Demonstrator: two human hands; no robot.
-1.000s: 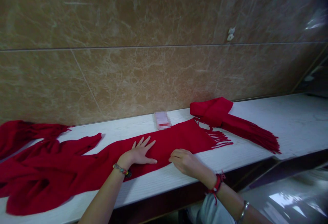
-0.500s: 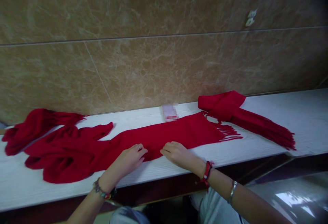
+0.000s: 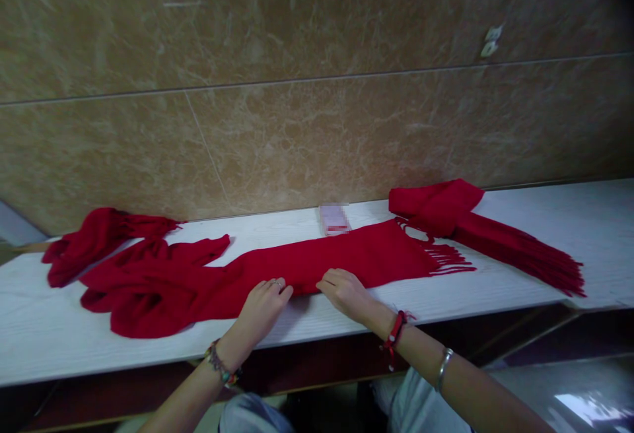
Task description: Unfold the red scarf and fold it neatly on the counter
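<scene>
A long red scarf lies across the white tabletop, flat in the middle, bunched on the left and ending in fringe on the right. At its near edge my left hand pinches the cloth, fingers closed. A short way to the right, my right hand grips the same edge between bent fingertips. Between the two hands the edge is slightly raised. The undersides of both hands and my thumbs are mostly hidden.
A second red scarf, folded and fringed, rests at the back right. More bunched red cloth lies far left. A small, partly blurred pale purple packet sits behind the scarf near the marbled wall. The white table has a near edge before me.
The view has shifted a little, so things appear farther right. Both hands stay at the scarf's near edge, and the cloth between them has lifted slightly.
</scene>
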